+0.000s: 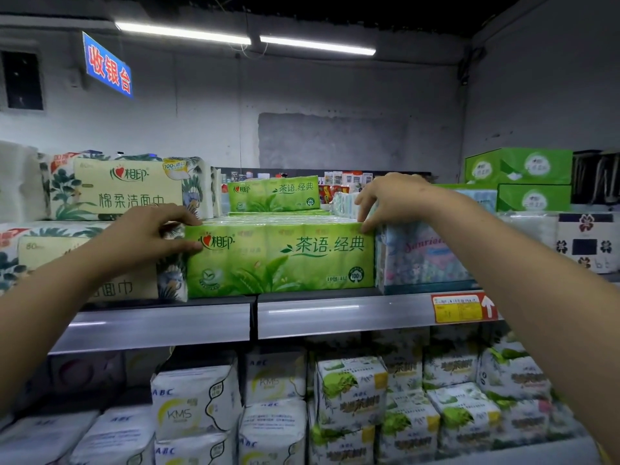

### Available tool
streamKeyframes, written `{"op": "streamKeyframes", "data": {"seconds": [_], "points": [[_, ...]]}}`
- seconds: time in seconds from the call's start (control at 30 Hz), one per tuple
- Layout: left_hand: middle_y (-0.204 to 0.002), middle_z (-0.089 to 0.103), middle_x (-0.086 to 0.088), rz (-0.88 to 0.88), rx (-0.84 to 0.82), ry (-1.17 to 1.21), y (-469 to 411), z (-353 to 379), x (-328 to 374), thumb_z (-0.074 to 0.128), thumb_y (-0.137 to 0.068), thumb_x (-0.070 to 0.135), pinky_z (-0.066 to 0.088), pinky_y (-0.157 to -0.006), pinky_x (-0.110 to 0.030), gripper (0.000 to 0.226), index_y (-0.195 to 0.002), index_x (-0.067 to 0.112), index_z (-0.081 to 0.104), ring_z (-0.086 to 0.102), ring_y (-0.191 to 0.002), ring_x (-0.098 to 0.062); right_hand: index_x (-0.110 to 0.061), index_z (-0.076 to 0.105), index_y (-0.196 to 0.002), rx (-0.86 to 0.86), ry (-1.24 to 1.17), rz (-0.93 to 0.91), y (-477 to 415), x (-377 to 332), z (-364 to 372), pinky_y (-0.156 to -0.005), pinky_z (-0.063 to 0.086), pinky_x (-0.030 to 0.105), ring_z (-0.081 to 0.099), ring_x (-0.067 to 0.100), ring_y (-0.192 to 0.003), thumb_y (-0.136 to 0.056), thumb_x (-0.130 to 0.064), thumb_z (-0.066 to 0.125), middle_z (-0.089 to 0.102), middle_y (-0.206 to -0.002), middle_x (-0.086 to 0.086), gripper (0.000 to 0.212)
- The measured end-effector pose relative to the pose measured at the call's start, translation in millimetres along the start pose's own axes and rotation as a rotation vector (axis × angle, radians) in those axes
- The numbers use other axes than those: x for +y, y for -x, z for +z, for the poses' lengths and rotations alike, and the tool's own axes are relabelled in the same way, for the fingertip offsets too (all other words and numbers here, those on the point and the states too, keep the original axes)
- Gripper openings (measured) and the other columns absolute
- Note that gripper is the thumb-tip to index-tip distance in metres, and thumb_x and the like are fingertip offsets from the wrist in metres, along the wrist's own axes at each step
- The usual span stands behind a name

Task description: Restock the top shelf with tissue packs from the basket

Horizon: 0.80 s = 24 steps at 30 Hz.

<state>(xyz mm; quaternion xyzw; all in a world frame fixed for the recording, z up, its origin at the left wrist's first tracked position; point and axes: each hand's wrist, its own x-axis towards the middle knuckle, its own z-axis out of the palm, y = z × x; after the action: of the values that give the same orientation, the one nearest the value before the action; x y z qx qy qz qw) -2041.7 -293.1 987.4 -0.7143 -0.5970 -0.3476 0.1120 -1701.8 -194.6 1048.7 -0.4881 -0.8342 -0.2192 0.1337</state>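
Left hand (144, 233) and right hand (392, 199) (arms outstretched) hold the tissue pack (281, 260).

A green tissue pack (280, 260) printed with tea leaves stands on its long side at the front edge of the top shelf (335, 313), label outward. The left hand (144, 236) grips its left end and the right hand (392, 199) its upper right corner. A matching second pack (273, 193) stands higher, farther back on that shelf.

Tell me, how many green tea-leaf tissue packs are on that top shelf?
2 show their fronts: the front pack, gripped at its ends by the left hand and right hand, and the back pack, farther in and higher. Green tops between hint at more, hidden.
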Motion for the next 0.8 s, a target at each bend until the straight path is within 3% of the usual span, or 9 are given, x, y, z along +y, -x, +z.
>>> {"op": "streamKeyframes", "data": {"seconds": [0.2,0.33,0.47,0.6,0.7,0.8], "points": [[-0.113,0.066,-0.011,-0.024,-0.053,-0.125,0,-6,8,0.073,-0.080,0.029,0.038,-0.079,-0.027,0.043,-0.119,0.014,0.064,0.053,-0.091,-0.018,-0.040,0.070,-0.088,0.016,0.021,0.036,5,-3,-1,-0.068,0.034,0.025,0.056,0.010,-0.107,-0.078,-0.049,0.070,0.063,-0.119,-0.019,0.014],[-0.106,0.066,-0.014,-0.032,-0.002,-0.230,5,-1,14,0.069,-0.085,0.027,0.037,-0.073,-0.029,0.045,-0.126,0.011,0.060,0.049,-0.083,-0.020,-0.036,0.063,-0.103,0.168,0.062,0.034,16,-5,5,-0.093,0.038,0.037,0.055,0.016,-0.112,-0.074,-0.055,0.071,0.060,-0.127,-0.011,0.036],[-0.120,0.064,-0.010,-0.040,0.070,-0.343,13,7,16,0.061,-0.091,0.029,0.048,-0.080,-0.037,0.042,-0.130,0.014,0.057,0.058,-0.101,-0.031,-0.027,0.046,-0.135,0.231,0.085,0.060,29,-11,5,-0.114,0.018,0.049,0.044,0.020,-0.130,-0.076,-0.053,0.070,0.049,-0.142,-0.002,0.069],[-0.140,0.051,-0.009,-0.125,0.022,-0.328,18,11,26,0.055,-0.095,0.021,0.045,-0.094,-0.044,0.045,-0.138,0.012,0.047,0.051,-0.121,-0.034,-0.019,0.034,-0.144,0.280,0.203,0.063,41,-26,8,-0.116,-0.003,0.053,0.030,0.016,-0.141,-0.087,-0.035,0.064,0.036,-0.151,0.001,0.066],[-0.139,0.050,-0.017,-0.180,0.035,-0.188,24,9,41,0.054,-0.096,0.019,0.041,-0.100,-0.042,0.048,-0.141,0.009,0.043,0.049,-0.123,-0.035,-0.020,0.030,-0.147,0.341,0.080,0.069,56,-35,10,-0.117,-0.006,0.047,0.021,0.015,-0.145,-0.092,-0.031,0.058,0.029,-0.155,0.000,0.063],[-0.142,0.048,-0.017,-0.206,0.123,-0.007,39,2,64,0.056,-0.095,0.026,0.038,-0.102,-0.040,0.055,-0.145,0.011,0.038,0.048,-0.126,-0.033,-0.022,0.028,-0.148,0.446,-0.273,0.028,79,-42,5,-0.119,0.004,0.039,0.019,0.015,-0.145,-0.095,-0.037,0.053,0.027,-0.156,-0.002,0.061]]}}
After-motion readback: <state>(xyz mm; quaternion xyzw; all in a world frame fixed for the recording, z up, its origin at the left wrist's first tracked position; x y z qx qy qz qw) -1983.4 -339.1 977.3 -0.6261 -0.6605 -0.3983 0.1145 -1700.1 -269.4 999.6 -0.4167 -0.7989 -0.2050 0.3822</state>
